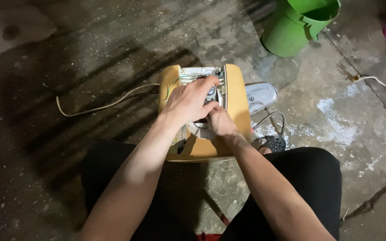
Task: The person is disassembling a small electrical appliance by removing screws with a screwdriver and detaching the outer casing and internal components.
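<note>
**Both hands deep in an opened yellow appliance**

Left fingers (211, 82) curled down over a dark round part (211, 92) at the far end of the opened casing, apparently pinching or pressing it; exact grip hidden under the knuckles. Right fingers (210, 108) bent in just below, touching the left hand (188, 101) at the thumb side, tips out of sight inside the cavity, so clenched or merely resting cannot be told. Right hand (220, 121) low and near, wrist over the pale inner disc.

Yellow appliance casing (237, 100) standing on the concrete floor (90, 53) between the knees, thin green and white wires (179, 80) exposed at its far left corner. Pale cord (99, 107) trailing off left. Grey oval cover (261, 96) lying just right of the casing, a black sandal (273, 143) near it. Green bucket (298, 24) far right.

Best handled, by judgement: steady the part with one hand, work with the other, keep clear of the loose wires, avoid tugging.
</note>
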